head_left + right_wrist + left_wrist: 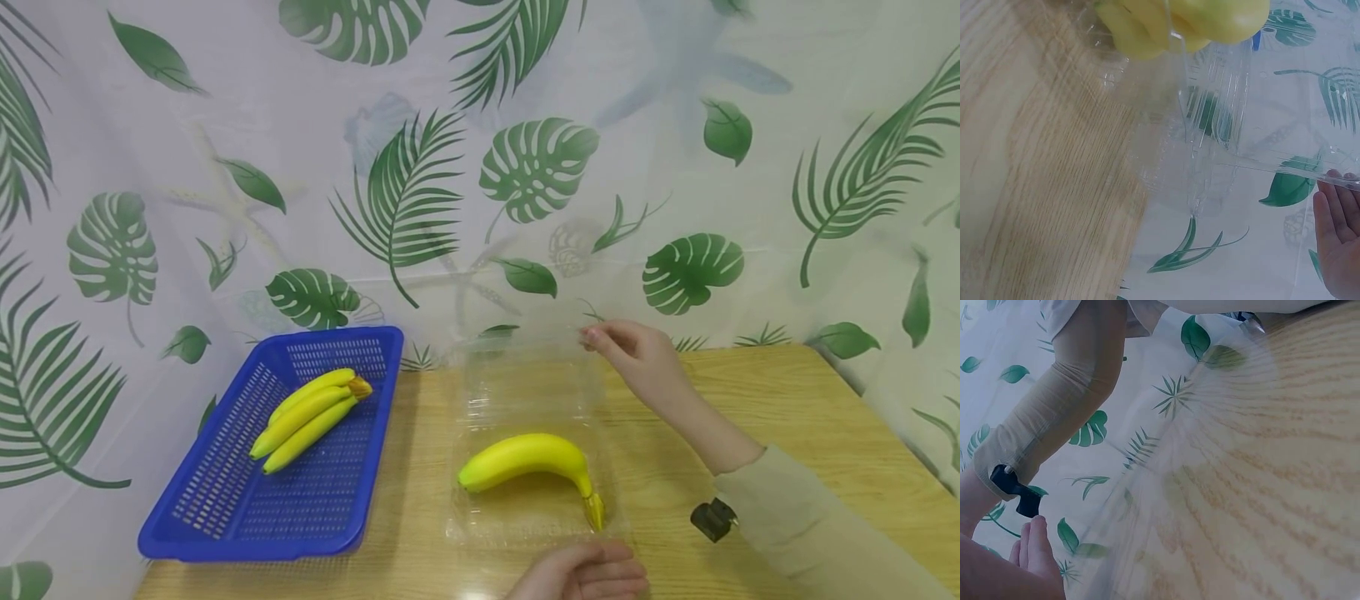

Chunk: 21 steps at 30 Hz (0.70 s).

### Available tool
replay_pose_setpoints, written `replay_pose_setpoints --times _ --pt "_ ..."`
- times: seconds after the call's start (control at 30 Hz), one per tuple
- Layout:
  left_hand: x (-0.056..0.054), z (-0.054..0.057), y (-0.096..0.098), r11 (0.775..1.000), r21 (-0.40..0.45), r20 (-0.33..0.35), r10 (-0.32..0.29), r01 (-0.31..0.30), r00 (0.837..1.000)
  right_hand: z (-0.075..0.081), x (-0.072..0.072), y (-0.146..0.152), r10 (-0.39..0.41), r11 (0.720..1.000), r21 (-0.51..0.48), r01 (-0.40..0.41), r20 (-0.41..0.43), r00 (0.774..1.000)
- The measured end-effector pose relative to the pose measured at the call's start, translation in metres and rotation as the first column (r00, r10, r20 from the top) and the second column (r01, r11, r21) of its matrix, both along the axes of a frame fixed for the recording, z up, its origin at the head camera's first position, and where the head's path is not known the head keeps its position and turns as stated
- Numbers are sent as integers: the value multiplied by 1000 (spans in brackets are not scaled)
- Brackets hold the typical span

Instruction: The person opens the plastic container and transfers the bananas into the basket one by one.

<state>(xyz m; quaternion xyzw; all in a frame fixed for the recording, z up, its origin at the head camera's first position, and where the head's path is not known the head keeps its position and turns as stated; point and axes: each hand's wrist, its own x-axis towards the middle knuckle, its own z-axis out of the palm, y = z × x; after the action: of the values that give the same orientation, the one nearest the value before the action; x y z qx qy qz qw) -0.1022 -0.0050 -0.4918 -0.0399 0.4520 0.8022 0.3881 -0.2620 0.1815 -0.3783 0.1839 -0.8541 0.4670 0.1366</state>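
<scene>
A clear plastic clamshell container (457,521) lies open on the table, its transparent lid (528,387) raised at the back. Inside its base sits a curved yellow banana (528,458), stem toward the right front. My right hand (637,358) pinches the lid's upper right corner between thumb and fingers. In the right wrist view that hand (1341,240) shows at the right edge, against the lid's rim. Just in front of the container is my left hand (581,572), fingers loosely extended and holding nothing. The left wrist view shows part of this hand (1032,562) at lower left.
To the left stands a blue plastic basket (367,492) with a bunch of several yellow bananas (311,417) in it. A small black device (712,519) hangs by the right sleeve. The wooden table (787,400) meets a leaf-printed curtain (630,208) at the back.
</scene>
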Motion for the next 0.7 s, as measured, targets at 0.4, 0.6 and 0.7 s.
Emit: replay_pose_setpoints --times 0.4,0.6,0.7 --pt "-13 -21 -1 982 36 -49 -183 185 982 1 1 0 6 1000 14 -6 -6 1000" --pt "-6 20 -7 980 1 -178 -197 200 964 2 2 0 5 1000 17 -5 -7 1000" --pt "-7 30 -8 984 -12 -202 -174 175 964 2 2 0 5 1000 22 -5 -8 1000"
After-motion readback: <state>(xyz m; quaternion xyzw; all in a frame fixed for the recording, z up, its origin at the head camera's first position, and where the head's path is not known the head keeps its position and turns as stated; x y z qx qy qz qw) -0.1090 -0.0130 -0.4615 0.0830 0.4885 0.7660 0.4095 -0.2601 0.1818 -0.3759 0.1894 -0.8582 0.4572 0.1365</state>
